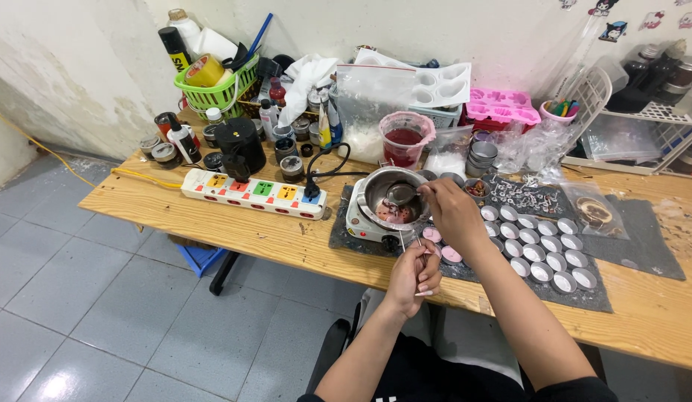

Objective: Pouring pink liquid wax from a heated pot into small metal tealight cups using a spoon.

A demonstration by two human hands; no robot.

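My right hand point(452, 212) holds a metal spoon point(400, 193) whose bowl hangs over a small steel pot point(383, 186) with pink wax at the bottom. The pot rests on a white hot plate point(361, 221). Closer to me, my left hand point(414, 272) pinches a thin wick stick point(419, 240) at the table's near edge. Between the hands lie small round tins with pink filling point(451, 255). To the right, several empty silver tins point(543, 253) sit in rows on a dark mat point(595, 298).
A white power strip point(253, 193) lies left of the hot plate. Behind are a pink-rimmed cup of red liquid point(404, 139), a pink mould point(502, 106), a white mould point(443, 83), a green basket point(216, 89), bottles and jars. A wire rack point(644, 141) stands far right.
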